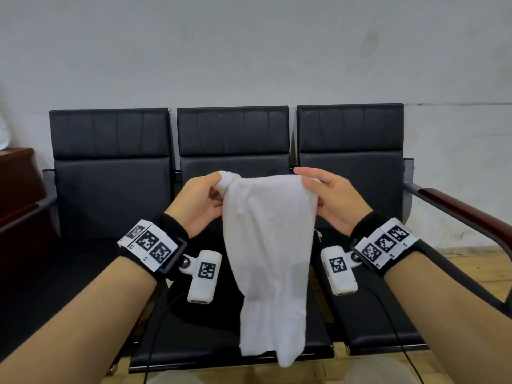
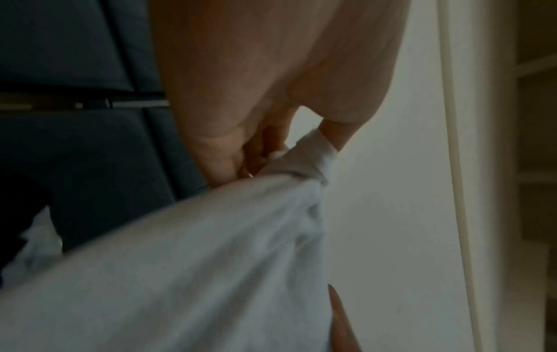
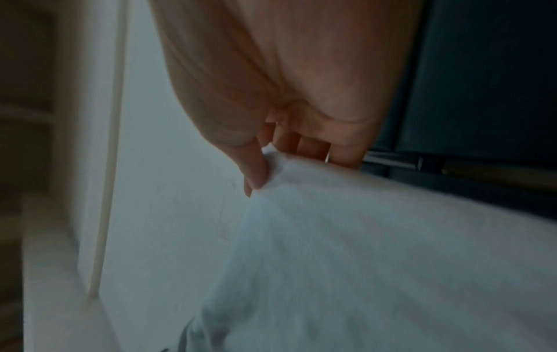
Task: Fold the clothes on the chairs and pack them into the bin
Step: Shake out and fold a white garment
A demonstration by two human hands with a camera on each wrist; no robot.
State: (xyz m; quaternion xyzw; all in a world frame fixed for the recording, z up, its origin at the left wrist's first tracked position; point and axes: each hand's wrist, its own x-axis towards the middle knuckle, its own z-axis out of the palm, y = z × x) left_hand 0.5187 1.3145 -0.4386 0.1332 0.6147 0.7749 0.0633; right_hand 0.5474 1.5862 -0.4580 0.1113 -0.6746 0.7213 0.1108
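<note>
A white garment hangs in the air over the middle seat of a row of black chairs. My left hand pinches its upper left corner, and my right hand pinches its upper right corner. The cloth drops in long folds down to the front edge of the seat. In the left wrist view the left hand holds a bunched corner of the white garment. The right wrist view shows the right hand with thumb and fingers closed on the white garment. No bin is in view.
A dark garment lies on the middle seat behind the white one. A wooden armrest ends the row on the right. Dark wooden furniture stands at the left. A grey wall rises behind the chairs.
</note>
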